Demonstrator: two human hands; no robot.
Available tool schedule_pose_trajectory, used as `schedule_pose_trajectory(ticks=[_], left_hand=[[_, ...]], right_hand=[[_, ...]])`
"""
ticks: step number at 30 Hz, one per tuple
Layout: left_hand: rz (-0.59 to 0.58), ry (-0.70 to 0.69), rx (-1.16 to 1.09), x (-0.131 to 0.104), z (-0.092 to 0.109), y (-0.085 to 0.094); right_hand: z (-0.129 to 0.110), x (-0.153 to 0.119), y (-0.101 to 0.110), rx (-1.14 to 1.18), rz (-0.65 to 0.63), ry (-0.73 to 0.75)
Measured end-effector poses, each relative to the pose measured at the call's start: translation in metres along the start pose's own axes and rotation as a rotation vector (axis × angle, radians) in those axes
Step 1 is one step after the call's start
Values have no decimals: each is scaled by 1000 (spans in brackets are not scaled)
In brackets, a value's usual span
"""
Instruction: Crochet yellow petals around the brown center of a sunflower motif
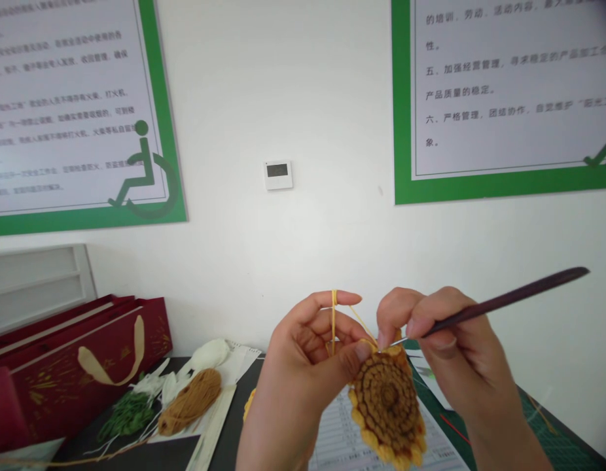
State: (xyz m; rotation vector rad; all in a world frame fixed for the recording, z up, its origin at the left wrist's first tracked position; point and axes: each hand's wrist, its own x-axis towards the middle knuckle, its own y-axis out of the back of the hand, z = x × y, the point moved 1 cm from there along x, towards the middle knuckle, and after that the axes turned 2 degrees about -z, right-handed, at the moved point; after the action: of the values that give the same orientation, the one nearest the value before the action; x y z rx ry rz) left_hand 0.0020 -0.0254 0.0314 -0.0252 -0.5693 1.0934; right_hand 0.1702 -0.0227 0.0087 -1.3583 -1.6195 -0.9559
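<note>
My left hand (313, 366) pinches the top edge of a round crocheted piece (389, 399), brown in the middle with a yellow scalloped rim. Yellow yarn (334, 320) loops round its raised index finger and runs down to the piece. Between the thumb and fingers of my right hand (455, 347) is a crochet hook with a dark handle (519, 297). The hook's thin metal tip meets the piece's upper edge, close to my left thumb.
Dark red gift bags (87, 373) stand at the left. Beside them lie a brown yarn skein (191, 400), green yarn (126, 413) and white yarn (209, 354). Printed paper (337, 432) lies under the hands, with a green mat (553, 445) at the right.
</note>
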Motion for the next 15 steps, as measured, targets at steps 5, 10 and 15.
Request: schedule_pose_trajectory(ticks=[5, 10, 15], left_hand=[[5, 10, 16, 0, 0, 0], [-3, 15, 26, 1, 1, 1], [-16, 25, 93, 0, -2, 3]], right_hand=[[-5, -1, 4, -104, -90, 56], [-3, -2, 3, -85, -97, 127], [-3, -2, 2, -136, -93, 185]])
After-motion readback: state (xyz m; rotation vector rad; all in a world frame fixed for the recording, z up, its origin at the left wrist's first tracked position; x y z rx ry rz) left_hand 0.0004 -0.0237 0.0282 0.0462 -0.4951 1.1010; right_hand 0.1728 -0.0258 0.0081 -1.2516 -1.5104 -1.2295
